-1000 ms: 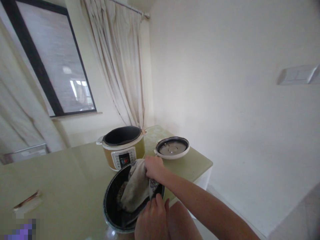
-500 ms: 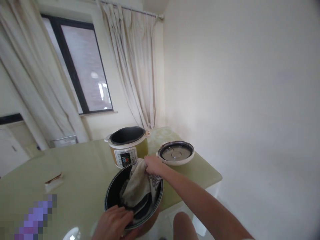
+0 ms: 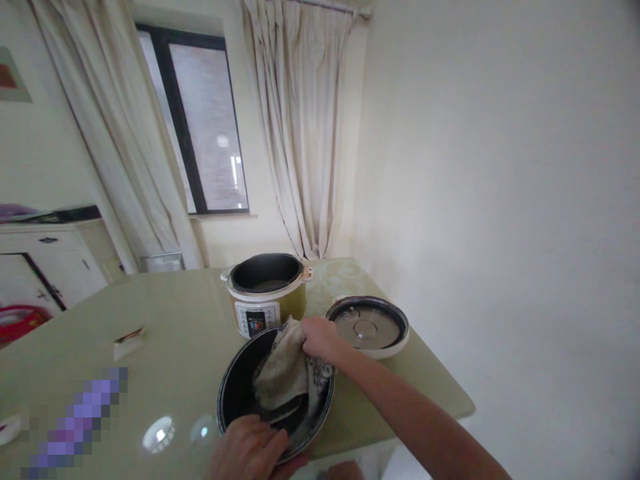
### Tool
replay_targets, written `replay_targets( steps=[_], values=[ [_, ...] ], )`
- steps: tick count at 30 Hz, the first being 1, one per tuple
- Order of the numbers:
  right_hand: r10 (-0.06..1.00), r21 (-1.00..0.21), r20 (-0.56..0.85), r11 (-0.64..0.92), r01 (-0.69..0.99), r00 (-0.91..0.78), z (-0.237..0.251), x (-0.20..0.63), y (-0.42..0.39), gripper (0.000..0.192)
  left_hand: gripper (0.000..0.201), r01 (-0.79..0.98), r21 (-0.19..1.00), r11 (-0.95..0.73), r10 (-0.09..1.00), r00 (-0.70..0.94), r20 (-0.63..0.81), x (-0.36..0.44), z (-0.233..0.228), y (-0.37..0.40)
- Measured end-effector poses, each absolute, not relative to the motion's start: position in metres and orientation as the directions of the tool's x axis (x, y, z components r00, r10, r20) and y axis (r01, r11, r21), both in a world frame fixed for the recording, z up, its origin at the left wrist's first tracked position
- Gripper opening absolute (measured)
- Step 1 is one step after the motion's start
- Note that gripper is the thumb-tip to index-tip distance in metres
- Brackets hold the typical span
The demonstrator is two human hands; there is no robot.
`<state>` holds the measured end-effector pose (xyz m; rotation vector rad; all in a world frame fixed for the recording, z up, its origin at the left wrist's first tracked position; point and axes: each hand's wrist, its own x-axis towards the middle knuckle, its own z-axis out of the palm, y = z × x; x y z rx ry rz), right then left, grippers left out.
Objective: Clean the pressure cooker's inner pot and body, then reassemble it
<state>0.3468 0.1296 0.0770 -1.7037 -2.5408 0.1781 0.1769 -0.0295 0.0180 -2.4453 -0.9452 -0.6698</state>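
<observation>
Close to the viewer, at the near edge of a pale green worktop [image 3: 175, 317], a round black-lined pot [image 3: 235, 387] appears tilted, its mouth facing the viewer; whether its base rests on anything is hidden. Taking the pot as a clock face, the left hand [image 3: 250, 447] grips its rim at seven o'clock, knuckles up, probably to steady it. The right hand [image 3: 321, 339] is closed on a grey-beige patterned cloth [image 3: 285, 373] at one o'clock, and the cloth's folds hang down inside the pot; bunching it there likely gives a firm hold. The right forearm [image 3: 400, 397] slants in from four o'clock, reaching across the pot's side, back of the hand uppermost. At twelve o'clock, just beyond the rim, stands the open cooker body [image 3: 294, 307], control panel facing the viewer. At two o'clock the lid [image 3: 367, 327] lies inner side up, apparently set aside to leave both hands room.
</observation>
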Motion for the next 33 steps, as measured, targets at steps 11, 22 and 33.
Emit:
replay_targets(
  steps=[11, 22, 33],
  values=[
    [0.950, -0.078, 0.133, 0.296, 0.952, -0.284, 0.081, 0.342, 0.085, 0.030, 0.025, 0.814, 0.026, -0.580, 0.697, 0.480, 0.533, 0.120, 0.041, -0.048],
    [0.960, -0.686, 0.141, 0.272, 0.675, -0.244, 0.115, 0.314, 0.052, 0.030, 0.099, 0.703, 0.496, -0.509, 0.822, 0.227, 0.522, 0.147, 0.059, 0.003],
    [0.978, -0.619, 0.209, 0.142, 0.773, -0.012, 0.034, 0.338, 0.033, 0.051, 0.049, 0.926, 0.191, -0.327, 0.859, 0.207, 0.468, 0.151, 0.041, -0.029]
  ],
)
